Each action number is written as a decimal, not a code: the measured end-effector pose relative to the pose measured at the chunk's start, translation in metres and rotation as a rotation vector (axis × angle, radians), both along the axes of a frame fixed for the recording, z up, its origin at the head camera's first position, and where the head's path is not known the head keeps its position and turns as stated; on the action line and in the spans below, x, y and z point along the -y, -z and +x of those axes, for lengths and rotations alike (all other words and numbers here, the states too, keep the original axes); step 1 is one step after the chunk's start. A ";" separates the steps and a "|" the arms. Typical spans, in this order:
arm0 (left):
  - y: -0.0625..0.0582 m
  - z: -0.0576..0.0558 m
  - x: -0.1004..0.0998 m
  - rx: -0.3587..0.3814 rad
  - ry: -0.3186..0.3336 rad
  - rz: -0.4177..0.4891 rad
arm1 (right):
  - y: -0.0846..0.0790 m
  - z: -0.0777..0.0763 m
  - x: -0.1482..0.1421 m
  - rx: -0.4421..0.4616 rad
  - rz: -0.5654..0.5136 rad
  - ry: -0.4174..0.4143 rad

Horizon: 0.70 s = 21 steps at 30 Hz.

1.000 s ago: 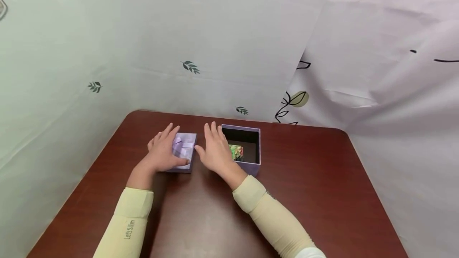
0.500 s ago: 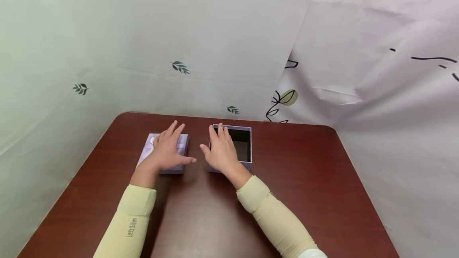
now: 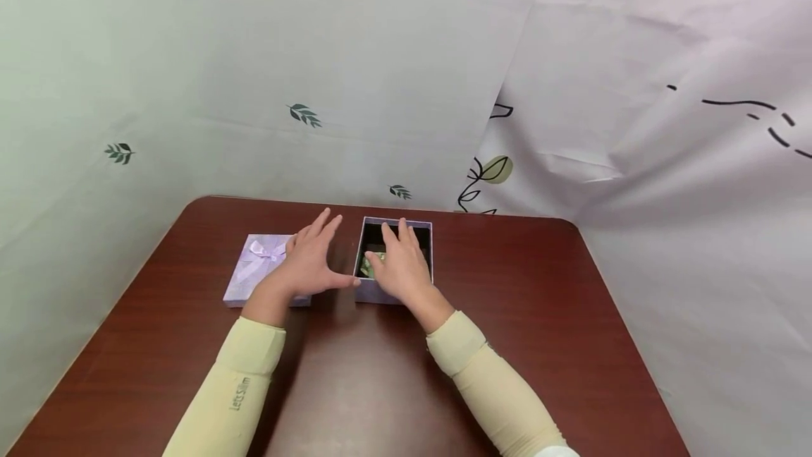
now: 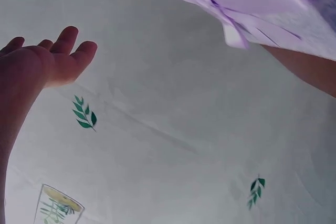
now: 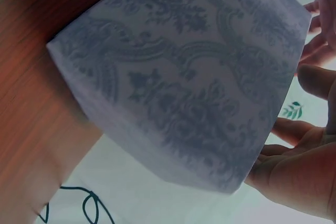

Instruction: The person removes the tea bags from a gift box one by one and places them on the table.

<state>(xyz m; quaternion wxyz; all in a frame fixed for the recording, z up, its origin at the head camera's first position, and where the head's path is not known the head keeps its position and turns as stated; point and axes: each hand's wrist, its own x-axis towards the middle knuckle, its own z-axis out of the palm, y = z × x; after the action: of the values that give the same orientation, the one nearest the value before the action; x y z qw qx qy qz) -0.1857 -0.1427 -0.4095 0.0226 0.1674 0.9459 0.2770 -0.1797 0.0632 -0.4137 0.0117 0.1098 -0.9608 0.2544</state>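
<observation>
A lilac gift box [image 3: 373,293] without its lid stands near the back of the table, with patterned sides in the right wrist view. Inside it lies a small green printed packet [image 3: 368,270], partly covered by my right hand. That right hand [image 3: 402,266] is over the box's opening, fingers spread and extended forward. My left hand [image 3: 311,263] is held between the box and its lid, fingers straight, the thumb tip right at the box's front left corner. The lilac lid [image 3: 244,288] with a ribbon bow [image 3: 268,250] lies at left, its right part behind the left hand.
The dark red-brown table [image 3: 495,344] has rounded back corners. Behind it hangs a pale wall cloth [image 3: 209,90] with printed leaves. Bare tabletop lies between both forearms and to the right of the box.
My left hand has moved right, away from the lid towards the box. The right hand has shifted from beside the box to over its opening. The head view has panned slightly right.
</observation>
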 end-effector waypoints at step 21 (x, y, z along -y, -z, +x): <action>0.014 -0.015 -0.042 0.032 0.123 -0.028 | 0.001 0.002 -0.030 0.015 -0.057 0.028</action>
<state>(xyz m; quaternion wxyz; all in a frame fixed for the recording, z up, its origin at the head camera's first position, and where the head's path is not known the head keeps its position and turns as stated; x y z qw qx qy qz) -0.2011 -0.1008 -0.4234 0.0570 0.2206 0.9371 0.2645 -0.1777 0.0935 -0.4147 0.0109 0.0940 -0.9547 0.2821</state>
